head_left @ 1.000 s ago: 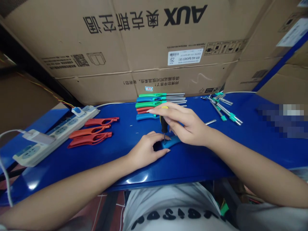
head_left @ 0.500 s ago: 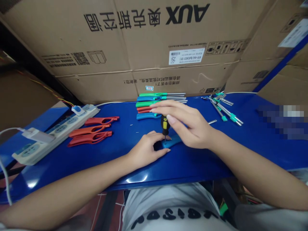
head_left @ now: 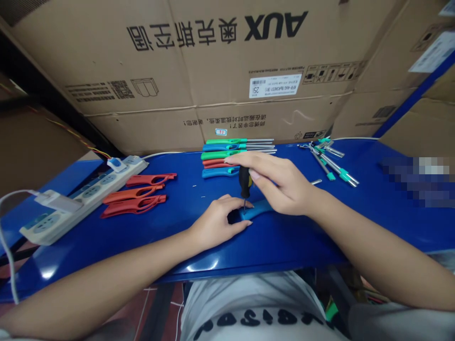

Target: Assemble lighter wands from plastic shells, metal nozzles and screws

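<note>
At the middle of the blue worktop (head_left: pixel 302 241), a blue handle (head_left: pixel 261 207) is lying flat. Left hand (head_left: pixel 220 220) is pinching its left end between thumb and fingers, apparently bracing it. Right hand (head_left: pixel 282 184) is pinching a dark screwdriver (head_left: pixel 244 182), shaft upright, tip meeting that same end. Whether a screw is sitting there, cannot tell. A silver tube (head_left: pixel 316 181) is showing just past the right hand, which is hiding whether it is joining the handle.

Progress, judged from the layout: work is standing partway. At the far middle, five tubed handles (head_left: pixel 215 155), green, blue and red, are lying in a row, looking finished; the right hand is partly covering the nearer ones. The blue one in hand seems to be getting fastened. At left, three red shells (head_left: pixel 122 208) are lying tubeless, apparently not begun. At far right, tube parts (head_left: pixel 339 169) are lying in a loose pile, seemingly unfitted. Two metal bits (head_left: pixel 194 185) are lying beyond the left hand, too small to identify.

Surroundings: worktop is gleaming. A power strip (head_left: pixel 83 199) is running along the left, carrying a charger (head_left: pixel 62 201). A printed carton (head_left: pixel 159 85) is walling the far side. Red floor (head_left: pixel 137 315) is showing near left.
</note>
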### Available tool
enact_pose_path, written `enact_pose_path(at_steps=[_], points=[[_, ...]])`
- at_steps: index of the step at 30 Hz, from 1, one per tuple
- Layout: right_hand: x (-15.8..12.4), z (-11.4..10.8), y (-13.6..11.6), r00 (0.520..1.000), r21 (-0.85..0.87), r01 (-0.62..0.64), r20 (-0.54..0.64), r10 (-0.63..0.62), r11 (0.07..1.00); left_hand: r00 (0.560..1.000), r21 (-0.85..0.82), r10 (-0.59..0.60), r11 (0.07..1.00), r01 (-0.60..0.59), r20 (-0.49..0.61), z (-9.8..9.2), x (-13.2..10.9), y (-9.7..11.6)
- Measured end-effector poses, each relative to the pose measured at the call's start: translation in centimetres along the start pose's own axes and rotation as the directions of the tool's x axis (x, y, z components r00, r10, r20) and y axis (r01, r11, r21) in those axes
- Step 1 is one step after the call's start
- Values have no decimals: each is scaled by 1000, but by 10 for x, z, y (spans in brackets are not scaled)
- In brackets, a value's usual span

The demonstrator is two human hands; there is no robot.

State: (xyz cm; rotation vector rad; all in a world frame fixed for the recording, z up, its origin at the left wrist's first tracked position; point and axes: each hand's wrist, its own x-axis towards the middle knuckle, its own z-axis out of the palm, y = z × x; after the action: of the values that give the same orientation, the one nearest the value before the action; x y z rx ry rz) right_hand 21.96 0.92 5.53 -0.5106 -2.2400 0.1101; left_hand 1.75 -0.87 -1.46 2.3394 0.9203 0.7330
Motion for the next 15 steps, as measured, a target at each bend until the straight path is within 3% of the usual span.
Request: enact_pose_path(at_steps=[2,4,8,12,15], points=[[3,-1,-4,998,176,-58,35,53,983,1000,-5,-1,1000,1,0,0,0,0],[5,-2,-7,997,227,-78,17,76,971,1000,-8,9,1000,-9,-10,1,0,-2],[4,1,-6,997,30,-7,-78,10,1000,999,-9,47,999,-47,-25,4,-1,-5],[-3,5,-1,980,-234,164,-70,-185,958,999,15,32,999,-31,-36,4,-2,-4],[-3,5,-1,992,-64,125,-18,-127,990,999,4,24,1000,-24,-34,3,-1,-3]])
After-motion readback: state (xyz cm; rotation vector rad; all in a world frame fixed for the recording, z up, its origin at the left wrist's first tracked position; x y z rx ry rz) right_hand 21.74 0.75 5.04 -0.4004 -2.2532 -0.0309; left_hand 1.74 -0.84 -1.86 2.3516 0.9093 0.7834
